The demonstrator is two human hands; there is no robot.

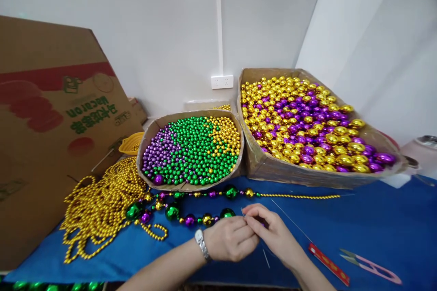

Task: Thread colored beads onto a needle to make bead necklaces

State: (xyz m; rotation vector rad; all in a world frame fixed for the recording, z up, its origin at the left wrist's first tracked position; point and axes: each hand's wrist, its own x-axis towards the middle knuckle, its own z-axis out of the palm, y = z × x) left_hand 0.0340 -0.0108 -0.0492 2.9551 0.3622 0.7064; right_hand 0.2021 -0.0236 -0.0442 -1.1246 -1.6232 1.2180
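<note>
My left hand (234, 238), with a silver watch on its wrist, is closed with its fingers curled. My right hand (271, 232) is pinched against it, the fingertips meeting. Something thin, like a needle or thread, pokes up between them; the rest of what they hold is hidden. A bit of shiny purple shows beneath my right fingers. Just behind my left hand runs a strand of green, purple and gold beads (190, 220), looping back to a thin gold bead tail (300, 196). Below the hands a thin white line (266, 258) lies on the blue cloth (375, 223).
A box of small beads (191, 150) and a larger box of gold and purple beads (303, 122) stand behind. Gold bead chains (105, 204) are heaped left, near a tall carton (51, 122). At right lie a red packet (328, 263) and pink-handled scissors (372, 266).
</note>
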